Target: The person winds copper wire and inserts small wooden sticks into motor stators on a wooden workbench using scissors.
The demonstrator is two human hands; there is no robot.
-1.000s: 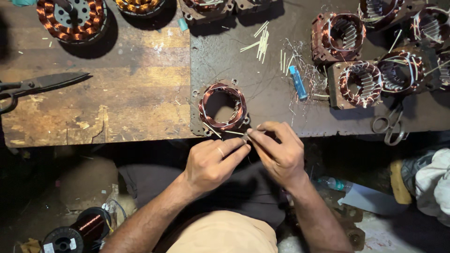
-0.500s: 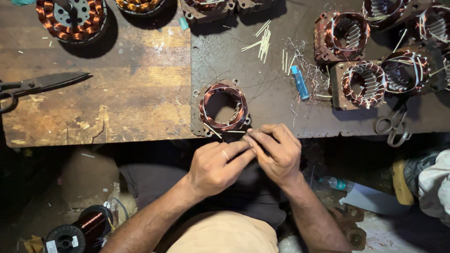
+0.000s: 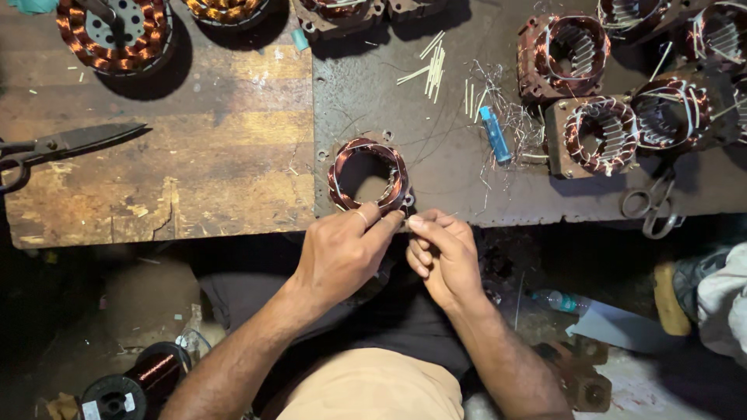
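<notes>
Pinching a thin wire lead between fingertips, the left hand (image 3: 342, 253) and right hand (image 3: 443, 253) should keep it taut, close beside the copper-wound stator (image 3: 368, 175).

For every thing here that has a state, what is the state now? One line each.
left hand: fingertips pinched, beside the stator
right hand: pinching something thin, too small to tell
copper-wound stator: flat at bench edge
large shears: closed
small scissors: lying open
blue lighter: lying flat
copper wire spool: on floor, wound
</notes>
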